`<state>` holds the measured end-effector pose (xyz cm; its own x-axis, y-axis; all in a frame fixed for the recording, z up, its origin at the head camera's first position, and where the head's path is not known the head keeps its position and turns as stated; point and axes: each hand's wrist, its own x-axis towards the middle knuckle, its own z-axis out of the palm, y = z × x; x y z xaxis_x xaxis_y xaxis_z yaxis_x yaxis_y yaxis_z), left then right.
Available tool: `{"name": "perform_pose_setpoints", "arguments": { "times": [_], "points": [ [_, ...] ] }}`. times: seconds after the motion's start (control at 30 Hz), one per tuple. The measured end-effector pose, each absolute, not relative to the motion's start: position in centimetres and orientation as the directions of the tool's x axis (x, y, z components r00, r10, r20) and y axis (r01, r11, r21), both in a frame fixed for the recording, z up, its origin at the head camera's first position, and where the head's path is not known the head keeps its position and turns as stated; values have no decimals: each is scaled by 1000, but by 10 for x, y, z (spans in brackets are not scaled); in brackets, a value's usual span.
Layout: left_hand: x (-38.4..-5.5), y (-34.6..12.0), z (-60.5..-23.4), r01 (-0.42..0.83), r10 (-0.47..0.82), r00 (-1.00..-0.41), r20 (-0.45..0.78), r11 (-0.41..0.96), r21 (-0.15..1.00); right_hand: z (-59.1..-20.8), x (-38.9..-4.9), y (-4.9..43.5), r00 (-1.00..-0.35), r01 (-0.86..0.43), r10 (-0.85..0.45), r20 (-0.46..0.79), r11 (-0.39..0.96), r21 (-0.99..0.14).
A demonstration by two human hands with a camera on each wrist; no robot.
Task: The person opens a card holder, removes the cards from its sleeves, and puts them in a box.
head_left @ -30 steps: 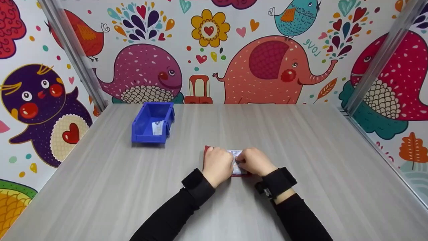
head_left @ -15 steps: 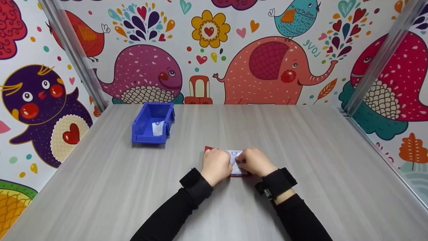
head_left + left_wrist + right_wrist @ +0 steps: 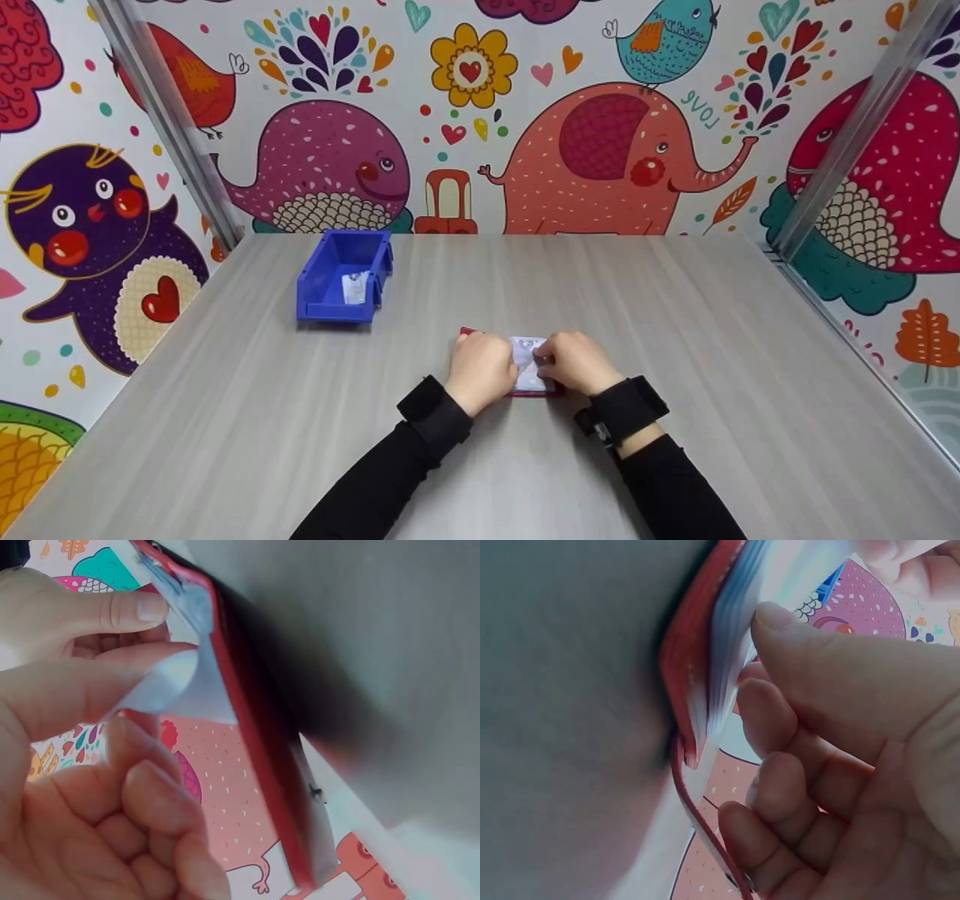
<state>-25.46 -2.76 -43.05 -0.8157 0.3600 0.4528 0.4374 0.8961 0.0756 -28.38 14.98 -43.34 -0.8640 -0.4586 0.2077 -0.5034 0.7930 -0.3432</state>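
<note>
A red card holder (image 3: 466, 331) lies opened on the table between both hands, its whitish pages showing in the head view. In the left wrist view my left hand (image 3: 112, 787) pinches a translucent page (image 3: 169, 682) between thumb and index finger, bending it up from the red cover (image 3: 259, 742). My right hand (image 3: 855, 727) holds the stack of clear pages (image 3: 731, 622) at its edge, thumb on top and fingers curled beneath. A red strap (image 3: 684, 784) with a metal snap hangs from the cover. Both hands hide much of the holder in the head view.
A blue bin (image 3: 337, 312) stands at the back left of the table (image 3: 675, 300), with a small white printed packet or card (image 3: 354, 288) inside. Printed cartoon walls (image 3: 465, 135) close off the back and sides.
My left hand has shifted slightly to the left with the page, uncovering more of the whitish page beneath. My right hand has barely moved. The bin stays where it was.
</note>
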Motion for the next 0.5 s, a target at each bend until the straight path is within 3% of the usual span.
{"name": "perform_pose_setpoints", "arguments": {
  "times": [0.5],
  "points": [
    [-254, -46, -424, 450, 366, -824, 433, 887, 106, -434, -282, 150, -878, -478, -432, 203, 806, -350]
  ]
}}
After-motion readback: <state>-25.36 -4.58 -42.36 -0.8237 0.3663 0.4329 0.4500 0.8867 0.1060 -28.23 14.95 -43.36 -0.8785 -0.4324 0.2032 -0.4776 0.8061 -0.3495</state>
